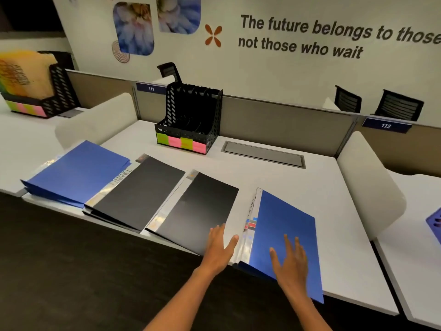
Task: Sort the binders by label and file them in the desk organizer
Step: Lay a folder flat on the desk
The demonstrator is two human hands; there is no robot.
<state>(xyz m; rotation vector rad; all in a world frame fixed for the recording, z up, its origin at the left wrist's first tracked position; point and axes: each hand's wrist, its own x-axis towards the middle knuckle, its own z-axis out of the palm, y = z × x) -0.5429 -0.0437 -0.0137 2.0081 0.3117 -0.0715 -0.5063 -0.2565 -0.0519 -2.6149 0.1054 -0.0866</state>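
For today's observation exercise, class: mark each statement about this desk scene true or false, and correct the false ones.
1. The right hand lies flat on the blue binder. True.
2. The desk organizer already holds binders. False: its slots look empty.
3. The left hand grips a pen. False: it is open, at the corner of a black binder.
4. Coloured sticky notes line the organizer's front. True.
5. Every binder is blue. False: two are black.

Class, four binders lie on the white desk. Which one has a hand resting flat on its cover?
The blue binder at the far right: the right hand lies open on it. The left hand is beside it, by the nearer black binder.
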